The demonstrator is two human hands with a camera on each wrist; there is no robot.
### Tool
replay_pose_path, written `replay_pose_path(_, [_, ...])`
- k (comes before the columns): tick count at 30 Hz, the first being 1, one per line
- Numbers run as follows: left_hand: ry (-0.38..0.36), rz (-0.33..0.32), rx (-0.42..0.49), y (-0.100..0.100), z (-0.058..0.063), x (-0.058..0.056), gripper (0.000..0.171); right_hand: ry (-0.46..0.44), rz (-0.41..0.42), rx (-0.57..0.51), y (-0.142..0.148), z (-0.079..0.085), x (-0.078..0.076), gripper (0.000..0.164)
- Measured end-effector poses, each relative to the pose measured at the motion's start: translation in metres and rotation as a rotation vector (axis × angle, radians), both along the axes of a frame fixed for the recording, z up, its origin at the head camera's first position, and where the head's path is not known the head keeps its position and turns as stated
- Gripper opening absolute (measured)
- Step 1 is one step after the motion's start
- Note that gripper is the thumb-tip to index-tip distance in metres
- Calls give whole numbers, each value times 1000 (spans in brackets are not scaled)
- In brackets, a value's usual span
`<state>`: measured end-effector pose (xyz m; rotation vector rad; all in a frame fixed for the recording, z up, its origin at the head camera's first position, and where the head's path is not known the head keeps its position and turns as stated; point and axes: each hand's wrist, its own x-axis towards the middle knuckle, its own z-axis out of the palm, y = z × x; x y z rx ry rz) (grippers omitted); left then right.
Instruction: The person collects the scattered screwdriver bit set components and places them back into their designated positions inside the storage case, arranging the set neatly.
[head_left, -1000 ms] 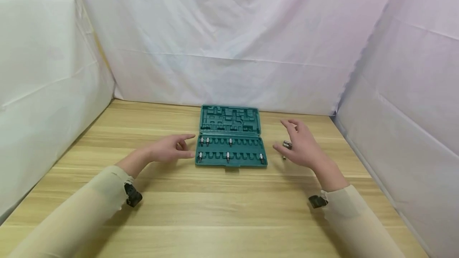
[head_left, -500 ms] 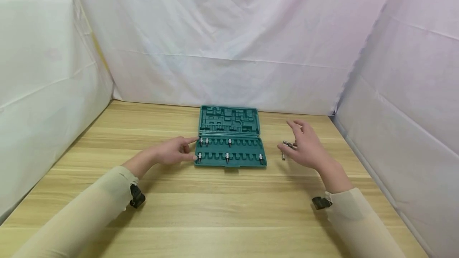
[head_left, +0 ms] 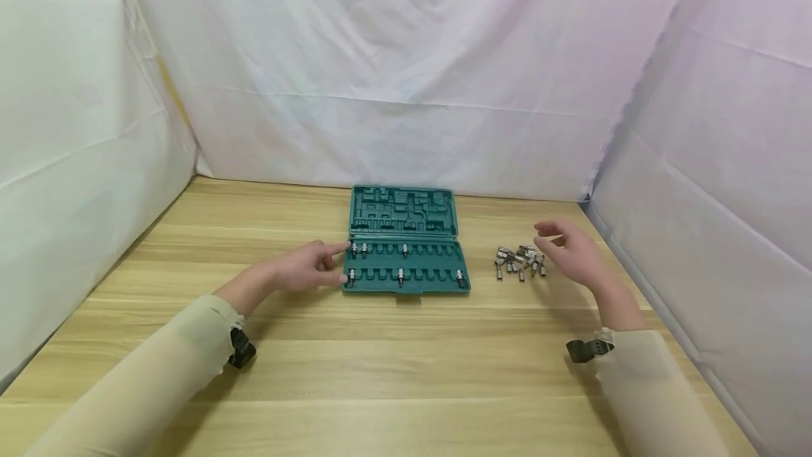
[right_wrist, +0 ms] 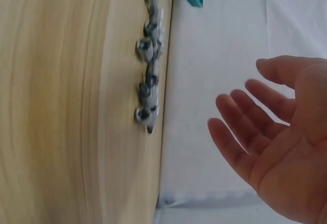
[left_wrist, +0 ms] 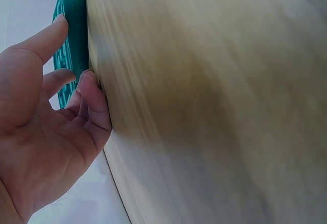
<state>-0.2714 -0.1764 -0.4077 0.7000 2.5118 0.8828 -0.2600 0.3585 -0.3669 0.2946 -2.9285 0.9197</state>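
An open green plastic case [head_left: 406, 293] lies on the table, with several silver bit sockets [head_left: 401, 276] standing in its two slotted rows. My left hand [head_left: 304, 268] touches the case's left edge, thumb and index finger extended and spread along it. In the left wrist view, the remaining fingers of the left hand [left_wrist: 56, 127] bend near the tabletop. Right of the case lies a loose pile of metal bit sockets [head_left: 520, 259]. Just right of this pile, my right hand [head_left: 574, 252] hovers with nothing in it. Its fingers are loosely bent in the right wrist view.
The wooden table [head_left: 406, 365] is enclosed by white cloth [head_left: 406, 69] at the back and both sides. Behind the slotted half, the case's lid [head_left: 404, 210] lies folded back close to the back cloth.
My right hand has moved right, uncovering the socket pile. The left hand has moved slightly right and now touches the case's edge. The case looks unmoved.
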Motion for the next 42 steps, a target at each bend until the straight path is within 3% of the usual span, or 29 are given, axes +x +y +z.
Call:
replay_pose_path(4, [3,-1,-15,0,0,0,86,-76,-5,-14,21,-4,-4,46])
replay_pose_path(10, [-41,-9,17,1,0,-1,85,-150,66,-44,46,-11,-8,35])
replay_pose_path(17, [-52,2,30,0,0,0,85,-234,94,75,57,-15,-10,25])
replay_pose_path(31, [-69,6,27,0,-3,0,86,-246,171,163,57,-22,-14,25])
replay_pose_path(42, [-62,5,34,0,-3,-2,85,-231,163,178,58,-25,-14,22])
